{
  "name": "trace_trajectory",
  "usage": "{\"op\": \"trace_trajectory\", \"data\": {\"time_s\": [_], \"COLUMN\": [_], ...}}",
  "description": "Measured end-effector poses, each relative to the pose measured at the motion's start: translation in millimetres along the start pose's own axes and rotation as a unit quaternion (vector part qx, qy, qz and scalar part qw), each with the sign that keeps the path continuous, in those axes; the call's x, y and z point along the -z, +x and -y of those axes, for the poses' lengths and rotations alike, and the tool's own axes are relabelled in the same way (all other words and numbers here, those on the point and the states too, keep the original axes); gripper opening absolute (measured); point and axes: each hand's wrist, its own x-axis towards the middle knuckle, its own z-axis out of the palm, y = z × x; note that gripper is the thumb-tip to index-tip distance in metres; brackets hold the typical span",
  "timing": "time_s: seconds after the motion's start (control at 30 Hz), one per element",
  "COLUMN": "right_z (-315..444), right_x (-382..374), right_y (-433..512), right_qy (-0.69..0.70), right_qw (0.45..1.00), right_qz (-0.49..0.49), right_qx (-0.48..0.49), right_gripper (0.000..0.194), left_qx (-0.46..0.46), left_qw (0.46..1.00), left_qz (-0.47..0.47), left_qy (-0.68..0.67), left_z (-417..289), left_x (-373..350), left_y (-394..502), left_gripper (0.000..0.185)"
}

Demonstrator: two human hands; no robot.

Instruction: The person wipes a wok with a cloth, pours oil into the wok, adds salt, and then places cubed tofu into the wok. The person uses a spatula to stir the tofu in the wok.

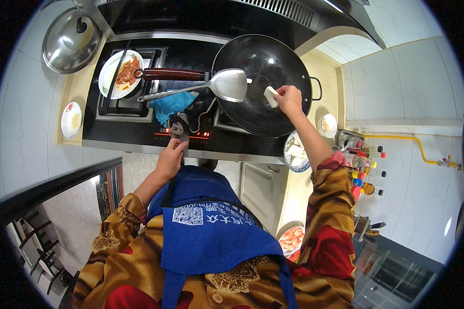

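Note:
Over the black wok (255, 54), my right hand (290, 99) pinches a white slab that looks like tofu (271, 96). A metal wok spatula (229, 85) lies across the wok's left side, its handle reaching left over the hob. Part of a small white piece shows beside the spatula's blade. At the hob's front edge, my left hand (170, 158) grips the end of a crumpled grey cloth (179, 125). More white slabs lie in a patterned bowl (294, 164), partly covered by my right forearm.
A plate of sliced meat (114, 87) with dark chopsticks (118, 73) across it rests on the left burner. A blue cloth (174, 104) lies beside it. Small bowls (71, 120) (327, 126) flank the hob. Several bottles (365, 154) stand right; a lid (72, 40) hangs left.

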Motion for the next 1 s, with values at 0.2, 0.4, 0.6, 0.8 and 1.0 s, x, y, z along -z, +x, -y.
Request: {"op": "trace_trajectory", "data": {"time_s": [0.2,0.4,0.6,0.8,1.0], "right_z": [4,12,8,4,17], "right_x": [-8,-14,-23,-34,2], "right_y": [-3,-3,2,-6,-37], "right_qy": [-0.002,-0.056,-0.069,-0.18,-0.108], "right_qw": [0.997,0.991,0.983,0.942,0.946], "right_qz": [0.011,0.001,-0.029,0.022,0.041], "right_qx": [0.074,0.123,0.167,0.283,0.305], "right_gripper": [0.016,0.015,0.013,0.013,0.011], "left_qx": [0.008,-0.001,0.026,0.011,0.016], "left_qw": [1.0,1.0,1.0,1.0,1.0], "left_qz": [0.008,-0.008,0.01,-0.007,0.002], "left_qy": [0.001,0.001,-0.005,0.001,-0.009], "left_z": [1,3,4,6,9], "left_x": [-2,-3,0,1,0], "left_y": [1,1,1,2,3], "left_gripper": [0.042,0.04,0.04,0.042,0.041]}}
